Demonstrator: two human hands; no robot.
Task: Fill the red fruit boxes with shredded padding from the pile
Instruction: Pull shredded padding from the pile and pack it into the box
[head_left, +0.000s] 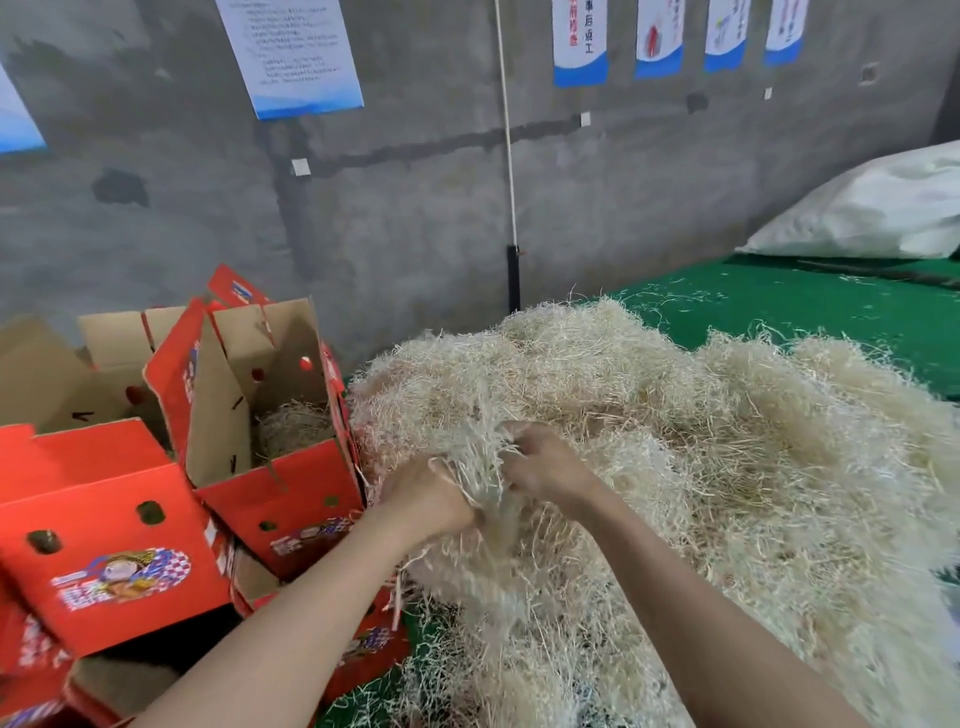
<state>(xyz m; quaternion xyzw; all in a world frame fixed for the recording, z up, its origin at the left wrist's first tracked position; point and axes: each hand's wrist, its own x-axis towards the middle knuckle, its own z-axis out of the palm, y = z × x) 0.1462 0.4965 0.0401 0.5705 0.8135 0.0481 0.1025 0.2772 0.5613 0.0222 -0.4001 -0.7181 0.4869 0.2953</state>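
Head view: left hand and right hand both closed tight on one tuft of strands, fingers curled into it, knuckles nearly touching. Tuft not free yet: strands run from it up and back into the pile, which spreads right of and beyond the fingers over a green mat.

Handling, my read: very light and springy, with thin soft strands that tangle. No stiffness and nothing to break, but it sheds and strings out instead of coming off clean. Grab deep with a full fist, not a pinch at the tips. Tear sideways between the two hands to part the tuft from the pile, then carry it bunched so it doesn't trail.

Open box just left of the left fingers, flaps up, some padding already in the bottom. More red boxes further left and nearer the camera, one partly under the left forearm.

Can't see:
- fingertips, buried in the strands
- true size of the tuft
- how full the open box is, since its front wall blocks the view
- whether the other boxes hold anything

Hands slightly blurred. Pile cut off by the frame at right and bottom. White sack far right beyond the pile, contents unknown.
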